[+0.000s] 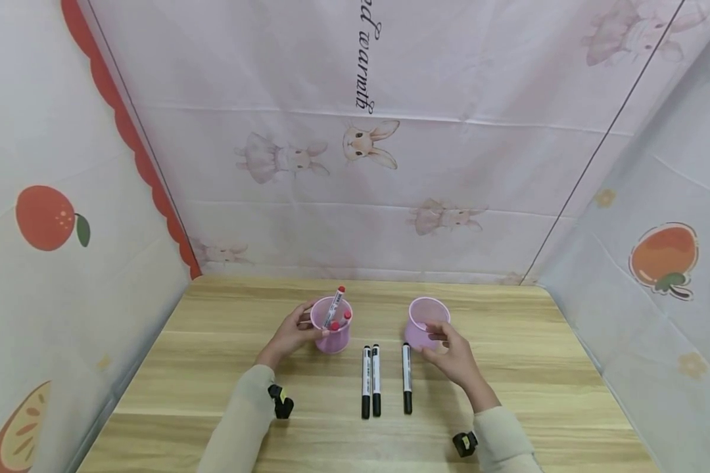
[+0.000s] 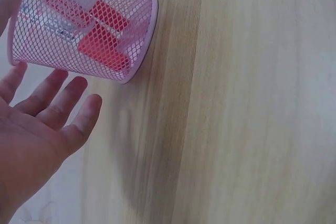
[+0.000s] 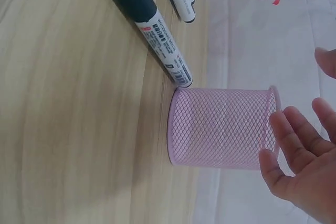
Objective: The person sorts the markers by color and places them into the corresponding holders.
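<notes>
A pink mesh pen holder (image 1: 332,341) stands on the left, with several red-capped markers (image 1: 334,309) in it, one leaning out past the rim. My left hand (image 1: 292,336) holds it at the rim between thumb and index finger; the other fingers spread along its side in the left wrist view. To the right is a second pink mesh pen holder (image 3: 223,127), with no markers visible inside. Beside its rim is my right hand (image 1: 454,358), fingers loosely extended and fingertips close to the mesh, thumb apart from it. Three black-capped white markers (image 1: 407,378) lie between the hands.
Both holders and the markers are on a wood-grain table (image 1: 526,368). Behind it hangs a pale curtain (image 1: 331,230) printed with rabbits, and fruit-printed sheets (image 1: 627,328) close off both sides. Dark wrist cameras (image 1: 464,444) sit at the sleeves.
</notes>
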Demonstrator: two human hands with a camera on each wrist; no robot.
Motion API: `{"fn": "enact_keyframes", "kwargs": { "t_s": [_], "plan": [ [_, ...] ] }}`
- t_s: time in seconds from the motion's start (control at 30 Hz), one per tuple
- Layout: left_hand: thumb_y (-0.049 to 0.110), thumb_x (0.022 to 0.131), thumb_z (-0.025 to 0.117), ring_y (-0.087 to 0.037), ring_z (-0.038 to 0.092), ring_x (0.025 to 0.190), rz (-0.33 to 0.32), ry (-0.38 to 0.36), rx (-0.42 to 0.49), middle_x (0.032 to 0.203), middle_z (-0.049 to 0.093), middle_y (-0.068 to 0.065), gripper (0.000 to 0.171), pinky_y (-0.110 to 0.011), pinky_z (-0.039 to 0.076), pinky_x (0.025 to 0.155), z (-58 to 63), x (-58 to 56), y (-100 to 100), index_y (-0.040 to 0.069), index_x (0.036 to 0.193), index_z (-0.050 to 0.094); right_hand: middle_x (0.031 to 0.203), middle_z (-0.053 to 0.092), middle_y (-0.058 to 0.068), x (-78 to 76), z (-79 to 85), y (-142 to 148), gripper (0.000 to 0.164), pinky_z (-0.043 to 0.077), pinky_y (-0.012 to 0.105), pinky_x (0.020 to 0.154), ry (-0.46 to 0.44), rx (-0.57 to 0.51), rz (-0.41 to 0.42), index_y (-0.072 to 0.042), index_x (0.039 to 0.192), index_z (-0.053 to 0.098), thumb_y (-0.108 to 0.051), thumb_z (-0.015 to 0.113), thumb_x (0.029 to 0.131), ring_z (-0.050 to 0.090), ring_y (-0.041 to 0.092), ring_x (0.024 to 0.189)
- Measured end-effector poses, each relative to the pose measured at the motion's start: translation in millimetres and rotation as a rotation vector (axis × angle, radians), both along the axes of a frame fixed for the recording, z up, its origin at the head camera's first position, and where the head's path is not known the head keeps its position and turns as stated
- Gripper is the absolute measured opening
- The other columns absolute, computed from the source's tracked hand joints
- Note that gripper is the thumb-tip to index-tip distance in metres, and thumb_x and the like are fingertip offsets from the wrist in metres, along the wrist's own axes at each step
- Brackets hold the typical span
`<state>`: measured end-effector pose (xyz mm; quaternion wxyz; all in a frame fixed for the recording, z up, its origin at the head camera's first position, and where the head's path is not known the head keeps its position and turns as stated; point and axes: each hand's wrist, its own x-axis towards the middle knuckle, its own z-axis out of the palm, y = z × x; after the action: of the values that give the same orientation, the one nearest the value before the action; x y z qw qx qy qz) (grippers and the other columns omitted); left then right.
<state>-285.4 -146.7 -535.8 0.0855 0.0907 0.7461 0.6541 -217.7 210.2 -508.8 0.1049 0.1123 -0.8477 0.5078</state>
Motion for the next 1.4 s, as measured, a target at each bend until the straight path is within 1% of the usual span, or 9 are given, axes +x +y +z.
{"fn": "enact_keyframes", "kwargs": {
  "t_s": [0.17, 0.37, 0.47, 0.63, 0.8, 0.93, 1.0, 1.2, 1.4],
  "plan": [
    [0.013, 0.075, 0.078, -0.040, 0.046, 0.116, 0.028, -0.002, -0.026, 0.132, 0.045, -0.023, 0.079, -0.046, 0.044, 0.091, 2.0, 6.2, -1.9, 0.010, 0.142, 0.036, 0.107, 0.062, 0.015, 2.0, -1.1, 4.9, 0.045, 0.042, 0.056, 0.083, 0.049, 0.029, -0.028, 0.003, 0.112, 0.056, 0.001, 0.076, 0.071, 0.059, 0.031, 0.095],
    [0.016, 0.073, 0.080, -0.040, 0.047, 0.115, 0.093, -0.012, -0.111, 0.127, 0.050, -0.018, 0.073, -0.049, 0.043, 0.092, 5.2, 17.3, -3.2, 0.011, 0.137, 0.043, 0.107, 0.061, 0.020, 2.3, -3.4, 11.4, 0.047, 0.042, 0.054, 0.081, 0.082, 0.051, -0.075, 0.006, 0.112, 0.056, 0.002, 0.076, 0.070, 0.058, 0.034, 0.094],
    [0.014, 0.073, 0.079, -0.040, 0.049, 0.112, 0.118, 0.009, -0.147, 0.123, 0.051, -0.020, 0.069, -0.049, 0.045, 0.089, 3.7, 21.6, -1.8, 0.007, 0.133, 0.046, 0.107, 0.060, 0.022, 2.2, -6.4, 15.4, 0.046, 0.044, 0.055, 0.081, 0.109, 0.045, -0.118, 0.006, 0.111, 0.055, 0.002, 0.076, 0.069, 0.058, 0.035, 0.095],
    [0.011, 0.074, 0.078, -0.041, 0.052, 0.109, 0.162, 0.063, -0.216, 0.121, 0.053, -0.024, 0.060, -0.048, 0.046, 0.088, -0.1, 28.0, 2.4, 0.002, 0.128, 0.051, 0.106, 0.059, 0.023, 0.5, -14.9, 21.0, 0.046, 0.045, 0.055, 0.080, 0.136, -0.007, -0.193, 0.006, 0.111, 0.054, 0.001, 0.076, 0.070, 0.057, 0.036, 0.095],
    [0.010, 0.074, 0.078, -0.038, 0.053, 0.106, 0.195, 0.111, -0.323, 0.118, 0.056, -0.021, 0.056, -0.048, 0.045, 0.089, -1.0, 35.8, 5.1, 0.001, 0.124, 0.054, 0.110, 0.057, 0.021, -2.6, -23.8, 26.0, 0.050, 0.045, 0.054, 0.082, 0.104, -0.056, -0.231, 0.004, 0.116, 0.052, -0.001, 0.076, 0.072, 0.053, 0.037, 0.101],
    [0.011, 0.073, 0.078, -0.036, 0.055, 0.103, 0.214, 0.147, -0.400, 0.115, 0.057, -0.020, 0.054, -0.047, 0.046, 0.088, -1.9, 40.0, 5.7, 0.001, 0.121, 0.056, 0.116, 0.054, 0.023, -6.1, -28.6, 29.7, 0.055, 0.044, 0.054, 0.084, 0.062, -0.079, -0.222, 0.002, 0.121, 0.049, -0.003, 0.076, 0.073, 0.050, 0.039, 0.107],
    [0.011, 0.074, 0.077, -0.037, 0.055, 0.101, 0.212, 0.161, -0.428, 0.114, 0.057, -0.022, 0.053, -0.048, 0.046, 0.087, -2.0, 41.5, 5.8, 0.000, 0.121, 0.056, 0.120, 0.052, 0.024, -8.3, -30.2, 31.2, 0.058, 0.043, 0.053, 0.086, 0.032, -0.084, -0.213, 0.002, 0.124, 0.046, -0.004, 0.075, 0.074, 0.048, 0.038, 0.110],
    [0.016, 0.074, 0.077, -0.038, 0.056, 0.100, 0.172, 0.171, -0.508, 0.115, 0.057, -0.023, 0.054, -0.051, 0.047, 0.084, -1.0, 47.0, 7.3, 0.000, 0.121, 0.056, 0.129, 0.047, 0.020, -15.8, -35.5, 33.2, 0.065, 0.040, 0.052, 0.091, -0.069, -0.153, -0.188, 0.001, 0.130, 0.041, -0.007, 0.076, 0.076, 0.045, 0.036, 0.115],
    [0.021, 0.074, 0.077, -0.037, 0.054, 0.107, 0.138, 0.164, -0.580, 0.120, 0.057, -0.020, 0.059, -0.054, 0.043, 0.088, 3.1, 53.6, 12.9, -0.001, 0.124, 0.054, 0.128, 0.047, 0.021, -22.8, -36.6, 30.3, 0.072, 0.038, 0.054, 0.091, -0.096, -0.202, -0.161, -0.001, 0.132, 0.040, -0.013, 0.079, 0.073, 0.044, 0.040, 0.116]
  ]
}}
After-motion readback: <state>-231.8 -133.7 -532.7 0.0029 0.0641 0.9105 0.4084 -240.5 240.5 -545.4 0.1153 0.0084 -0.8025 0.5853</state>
